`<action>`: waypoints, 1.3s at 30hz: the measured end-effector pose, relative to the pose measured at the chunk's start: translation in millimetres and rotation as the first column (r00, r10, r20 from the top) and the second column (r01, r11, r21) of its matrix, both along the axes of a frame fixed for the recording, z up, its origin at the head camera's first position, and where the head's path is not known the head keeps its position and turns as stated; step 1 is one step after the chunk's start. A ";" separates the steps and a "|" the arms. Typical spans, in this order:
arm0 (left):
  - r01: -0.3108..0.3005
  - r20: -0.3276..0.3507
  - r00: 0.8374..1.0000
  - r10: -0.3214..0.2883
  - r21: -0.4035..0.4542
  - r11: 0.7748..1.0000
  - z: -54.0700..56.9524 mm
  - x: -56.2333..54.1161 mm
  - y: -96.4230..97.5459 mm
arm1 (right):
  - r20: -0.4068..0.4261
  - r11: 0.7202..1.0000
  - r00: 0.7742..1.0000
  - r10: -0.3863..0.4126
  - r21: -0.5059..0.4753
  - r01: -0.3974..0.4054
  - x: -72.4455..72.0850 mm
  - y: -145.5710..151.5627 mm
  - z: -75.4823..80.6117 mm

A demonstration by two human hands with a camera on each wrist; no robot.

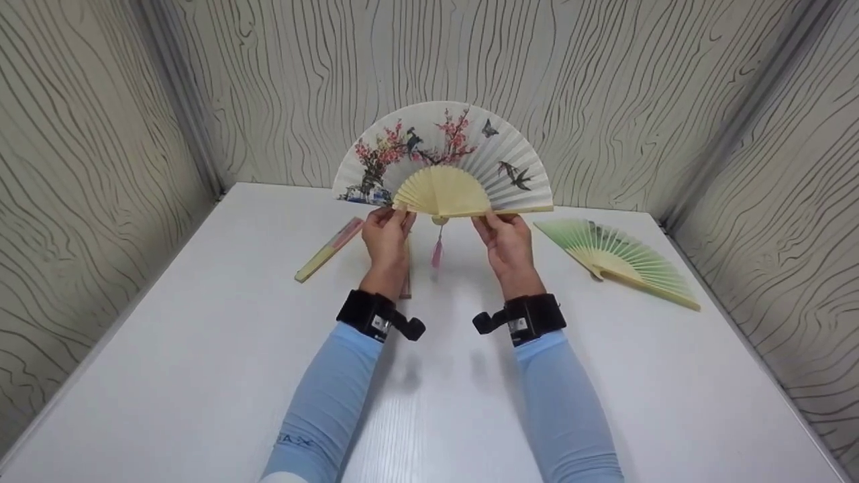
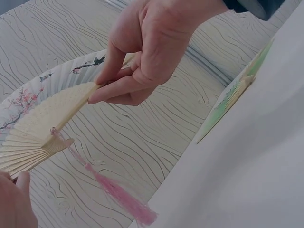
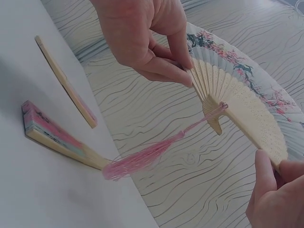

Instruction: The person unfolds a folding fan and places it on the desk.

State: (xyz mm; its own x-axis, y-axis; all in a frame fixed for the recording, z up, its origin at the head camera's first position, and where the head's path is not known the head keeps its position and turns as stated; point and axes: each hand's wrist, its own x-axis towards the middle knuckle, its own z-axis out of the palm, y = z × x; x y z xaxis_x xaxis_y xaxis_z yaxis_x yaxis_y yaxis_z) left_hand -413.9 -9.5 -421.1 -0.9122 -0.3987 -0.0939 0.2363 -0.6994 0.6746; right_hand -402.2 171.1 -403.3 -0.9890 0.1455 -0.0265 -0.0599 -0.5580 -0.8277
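A white paper fan [image 1: 443, 161] painted with red blossoms, birds and a butterfly is spread fully open and held upright above the white table [image 1: 201, 376]. My left hand [image 1: 392, 215] pinches its left outer rib, seen close in the right wrist view [image 3: 185, 71]. My right hand [image 1: 493, 219] pinches the right outer rib, with thumb and fingers on the bamboo [image 2: 102, 88]. From the fan's pivot a pink tassel [image 1: 437, 253] hangs down, free of the table.
An open green fan [image 1: 624, 258] lies flat on the table to the right. A closed pink-and-yellow fan [image 1: 329, 249] lies to the left, and another closed fan [image 1: 406, 282] lies partly behind my left wrist. Patterned walls enclose the table on three sides.
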 end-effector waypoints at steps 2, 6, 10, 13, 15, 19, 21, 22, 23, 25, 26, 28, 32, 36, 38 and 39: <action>-0.009 0.001 1.000 0.009 0.001 1.000 -0.1 0.8 2.9 | -0.008 1.000 1.000 0.000 -0.018 -0.001 0.8 1.2 0.1; -0.017 0.006 1.000 0.017 -0.004 1.000 0.7 2.0 7.8 | -0.011 0.999 1.000 -0.007 -0.034 0.007 2.0 6.2 0.4; -0.016 0.010 1.000 0.016 -0.029 0.999 2.8 1.7 9.9 | 0.007 0.999 1.000 -0.029 -0.017 0.030 2.8 12.5 2.0; -0.016 0.004 1.000 0.016 -0.047 0.999 3.2 1.3 7.5 | 0.011 0.998 0.998 -0.060 0.021 0.060 2.6 17.9 3.0; -0.015 0.006 1.000 0.016 -0.058 0.998 3.4 0.3 5.0 | 0.005 0.995 0.997 -0.083 0.054 0.082 2.4 23.3 3.6; -0.023 0.032 0.999 0.026 -0.074 0.997 4.2 -7.8 0.1 | 0.003 0.983 0.994 -0.111 0.147 0.109 3.5 38.3 6.1; -0.025 0.047 0.998 0.029 -0.094 0.995 5.0 -15.0 -0.1 | 0.022 0.976 0.992 -0.120 0.187 0.114 5.2 49.6 8.3; -0.019 0.055 0.998 0.025 -0.104 0.994 5.5 -18.8 0.7 | 0.034 0.972 0.991 -0.127 0.205 0.118 6.6 56.6 9.5; -0.009 0.062 0.998 0.016 -0.114 0.993 6.2 -22.5 2.1 | 0.052 0.967 0.990 -0.130 0.228 0.115 8.1 64.8 10.7; 0.016 0.085 0.996 -0.002 -0.159 0.987 7.0 -28.7 5.7 | 0.102 0.957 0.989 -0.108 0.281 0.075 12.7 83.9 11.8; 0.028 0.096 0.995 -0.010 -0.187 0.982 7.0 -31.5 8.4 | 0.133 0.948 0.987 -0.086 0.315 0.040 15.6 94.5 12.0; 0.058 0.124 0.992 -0.028 -0.243 0.968 6.4 -35.8 15.9 | 0.209 0.910 0.978 -0.025 0.410 -0.064 21.9 116.9 10.7; 0.119 0.184 0.982 -0.052 -0.379 0.918 2.0 -41.4 37.0 | 0.383 0.748 0.921 0.073 0.590 -0.304 35.8 157.8 2.2; 0.204 0.255 0.964 -0.082 -0.500 0.842 -8.1 -48.0 58.0 | 0.492 0.613 0.866 0.089 0.658 -0.437 45.4 185.7 -10.2; 0.256 0.308 0.947 -0.090 -0.557 0.790 -17.5 -52.1 64.3 | 0.530 0.596 0.844 0.088 0.651 -0.471 49.6 193.2 -17.7; 0.285 0.340 0.936 -0.091 -0.582 0.762 -23.4 -54.2 66.5 | 0.549 0.592 0.832 0.082 0.645 -0.483 51.7 195.6 -21.3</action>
